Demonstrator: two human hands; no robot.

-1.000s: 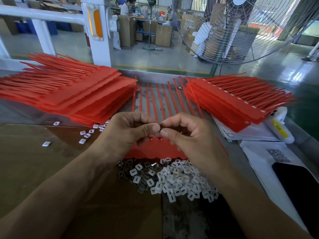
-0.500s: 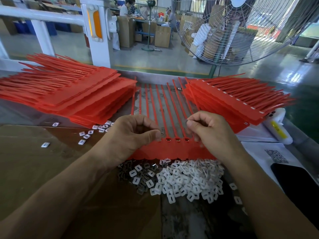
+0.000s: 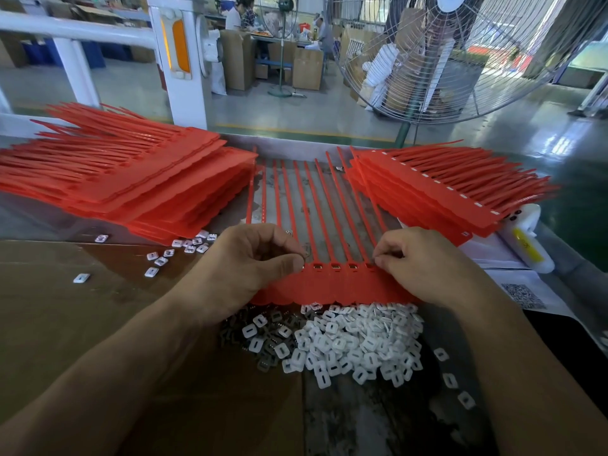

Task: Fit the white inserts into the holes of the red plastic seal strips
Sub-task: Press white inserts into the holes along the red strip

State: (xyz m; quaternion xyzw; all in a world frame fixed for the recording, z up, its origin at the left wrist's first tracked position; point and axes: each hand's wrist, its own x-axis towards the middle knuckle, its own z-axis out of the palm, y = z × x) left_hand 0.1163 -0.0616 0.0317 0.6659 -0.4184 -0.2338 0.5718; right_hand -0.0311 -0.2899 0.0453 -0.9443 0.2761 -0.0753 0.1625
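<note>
a: what's changed?
b: the right hand (image 3: 424,263) has slid out to the right end of the red strip (image 3: 332,286) at frame centre, fingertips pinched at an end hole. the left hand (image 3: 250,258) pinches the strip's left part.
a: meaning?
b: probably the next hole; white inserts (image 3: 345,343) sit piled just below.

Bright, even daylight falls on my bench; the wet-looking green floor (image 3: 513,133) beyond throws back white glare at the far right. My forearms cast only soft shadows. Straight edges bow toward the corners, and the far background looks slightly soft.
</note>
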